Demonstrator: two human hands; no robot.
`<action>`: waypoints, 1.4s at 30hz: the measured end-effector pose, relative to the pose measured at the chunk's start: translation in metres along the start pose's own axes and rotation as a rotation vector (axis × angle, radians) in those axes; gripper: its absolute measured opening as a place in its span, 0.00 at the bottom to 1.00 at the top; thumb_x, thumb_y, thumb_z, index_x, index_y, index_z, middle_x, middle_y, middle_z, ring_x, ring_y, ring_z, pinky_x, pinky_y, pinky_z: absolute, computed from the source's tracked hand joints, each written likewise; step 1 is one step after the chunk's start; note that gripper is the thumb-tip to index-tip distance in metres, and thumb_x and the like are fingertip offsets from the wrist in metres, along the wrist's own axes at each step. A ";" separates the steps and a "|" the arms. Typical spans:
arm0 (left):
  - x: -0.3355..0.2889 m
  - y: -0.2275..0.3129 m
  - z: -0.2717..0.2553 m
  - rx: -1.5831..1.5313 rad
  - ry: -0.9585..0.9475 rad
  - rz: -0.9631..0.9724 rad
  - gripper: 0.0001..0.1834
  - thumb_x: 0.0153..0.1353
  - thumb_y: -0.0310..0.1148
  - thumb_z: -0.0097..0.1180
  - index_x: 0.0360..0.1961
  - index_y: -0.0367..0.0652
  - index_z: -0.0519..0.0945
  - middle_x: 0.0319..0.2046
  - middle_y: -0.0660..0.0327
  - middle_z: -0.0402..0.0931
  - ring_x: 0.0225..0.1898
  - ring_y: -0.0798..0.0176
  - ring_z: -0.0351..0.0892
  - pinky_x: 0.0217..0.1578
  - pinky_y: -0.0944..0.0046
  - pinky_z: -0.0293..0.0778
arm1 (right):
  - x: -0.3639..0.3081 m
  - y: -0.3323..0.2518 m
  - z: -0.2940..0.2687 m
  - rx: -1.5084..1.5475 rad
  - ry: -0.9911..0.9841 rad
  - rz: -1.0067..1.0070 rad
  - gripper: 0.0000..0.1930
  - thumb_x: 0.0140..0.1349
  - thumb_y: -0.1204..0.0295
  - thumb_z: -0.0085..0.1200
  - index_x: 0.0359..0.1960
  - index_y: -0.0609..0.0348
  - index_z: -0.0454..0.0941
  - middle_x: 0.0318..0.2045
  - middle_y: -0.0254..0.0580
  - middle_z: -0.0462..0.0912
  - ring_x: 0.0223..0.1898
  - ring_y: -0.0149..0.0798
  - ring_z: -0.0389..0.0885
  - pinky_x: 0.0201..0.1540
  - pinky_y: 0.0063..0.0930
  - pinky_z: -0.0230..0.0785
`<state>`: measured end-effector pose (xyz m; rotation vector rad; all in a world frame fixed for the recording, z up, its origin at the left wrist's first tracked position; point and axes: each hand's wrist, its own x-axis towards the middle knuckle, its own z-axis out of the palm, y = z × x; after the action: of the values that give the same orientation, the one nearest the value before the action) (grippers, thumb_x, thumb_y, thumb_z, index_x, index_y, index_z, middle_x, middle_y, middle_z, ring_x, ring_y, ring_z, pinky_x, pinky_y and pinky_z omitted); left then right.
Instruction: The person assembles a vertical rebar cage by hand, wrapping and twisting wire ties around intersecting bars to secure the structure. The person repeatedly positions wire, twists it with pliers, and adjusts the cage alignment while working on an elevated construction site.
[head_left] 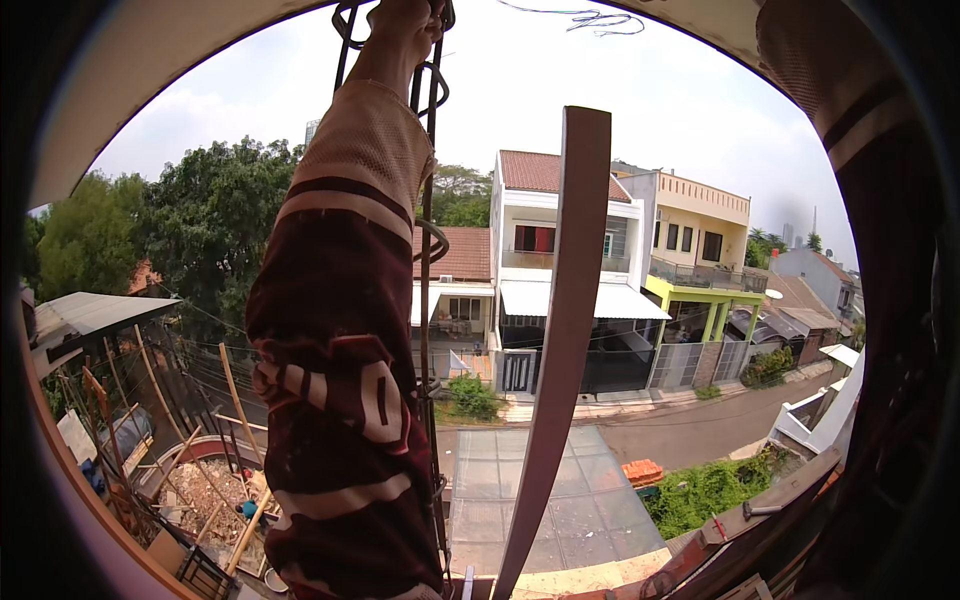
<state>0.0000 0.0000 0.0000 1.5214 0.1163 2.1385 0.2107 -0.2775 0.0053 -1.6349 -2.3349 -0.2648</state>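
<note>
An upright rebar cage (427, 205) is being held near its top by the left hand (402, 28), whose grip appears to be closed around the steel, though the fingers are being partly cut off by the upper edge. The right hand is being hidden beyond its sleeve (868, 120), so its grip cannot be told. Loops (445, 242) are already being carried by the cage at several heights; it seems to be set upright, while any fastening left at top or foot cannot be confirmed. On its left, room is being narrowed by the raised arm; on its right, open air is being left before a leaning brown bar (575, 270). The near ledge (590, 578) is being bordered by a drop toward a translucent canopy (490, 480) and the far street (690, 425).
</note>
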 end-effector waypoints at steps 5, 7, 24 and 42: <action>-0.016 0.005 -0.007 0.013 0.064 0.005 0.19 0.74 0.48 0.42 0.41 0.44 0.75 0.24 0.63 0.72 0.20 0.69 0.67 0.19 0.66 0.64 | 0.001 -0.009 0.063 -0.709 0.607 -0.014 0.29 0.60 0.59 0.64 0.53 0.70 0.71 0.34 0.48 0.79 0.34 0.37 0.78 0.41 0.32 0.73; -0.021 0.005 -0.005 0.043 0.125 0.011 0.19 0.74 0.48 0.42 0.41 0.43 0.76 0.25 0.63 0.73 0.22 0.69 0.68 0.21 0.66 0.66 | 0.013 -0.002 0.058 -0.912 0.753 -0.088 0.25 0.61 0.64 0.61 0.54 0.67 0.70 0.37 0.47 0.79 0.37 0.39 0.78 0.48 0.39 0.71; -0.019 0.009 0.001 0.045 0.044 -0.011 0.18 0.74 0.47 0.42 0.41 0.45 0.77 0.24 0.65 0.72 0.20 0.70 0.65 0.21 0.66 0.64 | 0.013 0.002 0.052 -0.172 0.452 -0.024 0.24 0.73 0.59 0.31 0.48 0.69 0.74 0.29 0.52 0.80 0.28 0.41 0.83 0.28 0.38 0.77; -0.014 0.008 -0.003 0.068 0.042 -0.012 0.18 0.73 0.47 0.43 0.42 0.45 0.78 0.25 0.64 0.72 0.21 0.70 0.66 0.24 0.65 0.66 | 0.021 -0.005 0.072 -1.236 0.948 0.079 0.21 0.67 0.62 0.40 0.46 0.68 0.78 0.36 0.55 0.81 0.34 0.45 0.81 0.40 0.43 0.76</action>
<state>-0.0025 -0.0127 -0.0107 1.5104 0.2135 2.1778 0.1906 -0.2385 -0.0558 -1.3623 -1.2875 -2.1819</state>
